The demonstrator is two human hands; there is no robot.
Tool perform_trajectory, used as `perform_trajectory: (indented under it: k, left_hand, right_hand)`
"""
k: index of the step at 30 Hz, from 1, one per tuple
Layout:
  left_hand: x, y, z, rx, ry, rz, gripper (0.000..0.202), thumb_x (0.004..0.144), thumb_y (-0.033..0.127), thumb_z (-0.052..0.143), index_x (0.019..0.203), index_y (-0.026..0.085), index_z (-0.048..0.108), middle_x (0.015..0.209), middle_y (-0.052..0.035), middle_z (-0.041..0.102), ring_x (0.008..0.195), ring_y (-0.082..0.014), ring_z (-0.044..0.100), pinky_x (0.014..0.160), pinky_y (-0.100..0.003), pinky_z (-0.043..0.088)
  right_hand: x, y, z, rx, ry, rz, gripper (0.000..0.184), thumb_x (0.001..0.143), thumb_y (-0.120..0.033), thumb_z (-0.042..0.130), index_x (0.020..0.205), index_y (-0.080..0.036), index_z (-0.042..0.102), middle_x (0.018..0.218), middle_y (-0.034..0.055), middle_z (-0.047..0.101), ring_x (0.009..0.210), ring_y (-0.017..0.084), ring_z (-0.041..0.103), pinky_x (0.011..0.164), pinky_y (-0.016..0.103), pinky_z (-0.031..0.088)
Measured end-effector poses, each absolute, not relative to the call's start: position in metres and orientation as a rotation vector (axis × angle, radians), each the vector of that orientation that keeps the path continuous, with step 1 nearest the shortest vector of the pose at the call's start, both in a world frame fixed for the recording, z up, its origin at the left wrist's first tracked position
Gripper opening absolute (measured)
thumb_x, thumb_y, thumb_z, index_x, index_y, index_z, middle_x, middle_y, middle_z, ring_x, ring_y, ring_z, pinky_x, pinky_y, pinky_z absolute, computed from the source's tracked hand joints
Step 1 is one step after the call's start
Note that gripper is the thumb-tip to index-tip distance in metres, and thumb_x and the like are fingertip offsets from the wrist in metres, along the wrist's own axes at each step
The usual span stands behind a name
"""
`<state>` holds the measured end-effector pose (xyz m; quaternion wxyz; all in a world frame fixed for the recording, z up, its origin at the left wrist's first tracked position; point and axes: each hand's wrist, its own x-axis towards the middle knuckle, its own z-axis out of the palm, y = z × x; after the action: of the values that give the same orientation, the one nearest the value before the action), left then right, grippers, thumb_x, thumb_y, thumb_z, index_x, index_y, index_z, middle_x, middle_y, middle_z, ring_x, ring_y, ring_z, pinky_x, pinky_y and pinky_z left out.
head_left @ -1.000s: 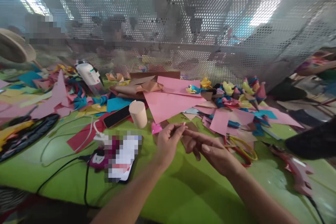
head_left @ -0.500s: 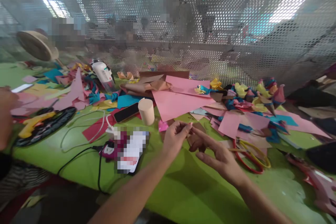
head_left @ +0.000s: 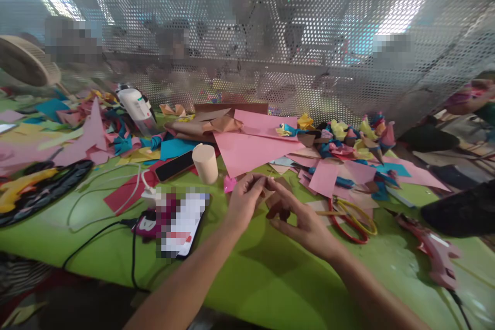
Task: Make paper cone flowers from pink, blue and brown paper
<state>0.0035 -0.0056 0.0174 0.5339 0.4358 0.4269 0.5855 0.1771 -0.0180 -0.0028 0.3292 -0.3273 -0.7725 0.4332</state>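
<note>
My left hand [head_left: 243,200] and my right hand [head_left: 303,219] meet over the green table [head_left: 270,289], fingertips together. Both pinch a small brown paper piece [head_left: 276,205] between thumb and fingers. The left hand's fingers curl round its upper edge; the right hand's fingers press on its right side. A small pink folded scrap [head_left: 229,184] lies just left of the left hand. A beige paper roll [head_left: 205,163] stands upright behind it.
A phone [head_left: 180,223] on a cable lies left of my hands, another dark phone [head_left: 175,166] behind it. Pink sheets [head_left: 251,149], coloured folded pieces [head_left: 348,139], red and yellow scissors [head_left: 353,219], a pink glue gun [head_left: 435,250], a white bottle [head_left: 133,105]. Perforated metal screen [head_left: 270,36] behind.
The view swung left, then back right. My right hand moved in closer and its outstretched fingers curled onto the brown piece; the left hand kept its pinch.
</note>
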Motion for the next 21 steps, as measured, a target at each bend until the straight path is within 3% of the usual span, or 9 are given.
perform_trajectory:
  k: [7, 13, 21]
  left_hand:
    - [0.0031, -0.0067, 0.019, 0.992, 1.004, 1.412, 0.036, 0.069, 0.051, 0.082, 0.074, 0.018, 0.069, 0.065, 0.0007, 0.062, 0.06, -0.0108, 0.053, 0.057, -0.022, 0.046]
    - [0.0026, -0.0062, 0.0175, 0.97, 0.959, 1.436, 0.033, 0.07, 0.047, 0.083, 0.074, 0.017, 0.069, 0.069, -0.0009, 0.066, 0.07, -0.0137, 0.061, 0.068, -0.025, 0.053]
    - [0.0007, -0.0083, 0.0233, 1.044, 0.977, 1.418, 0.035, 0.073, 0.05, 0.078, 0.076, 0.017, 0.067, 0.071, -0.0014, 0.066, 0.071, -0.015, 0.062, 0.069, -0.026, 0.055]
  right_hand:
    - [0.1799, -0.0136, -0.0098, -0.874, -2.062, 1.085, 0.068, 0.094, -0.023, 0.059, 0.157, -0.03, 0.034, 0.092, 0.0036, 0.071, 0.07, 0.016, 0.062, 0.068, 0.032, 0.053]
    - [0.1793, -0.0107, -0.0112, -0.811, -2.006, 1.174, 0.066, 0.095, -0.025, 0.06, 0.156, -0.032, 0.036, 0.092, 0.0034, 0.071, 0.075, 0.016, 0.063, 0.067, 0.031, 0.052]
    - [0.1762, -0.0141, -0.008, -0.724, -1.819, 1.488, 0.073, 0.093, -0.033, 0.068, 0.157, -0.035, 0.033, 0.095, 0.0036, 0.069, 0.083, 0.018, 0.065, 0.073, 0.032, 0.05]
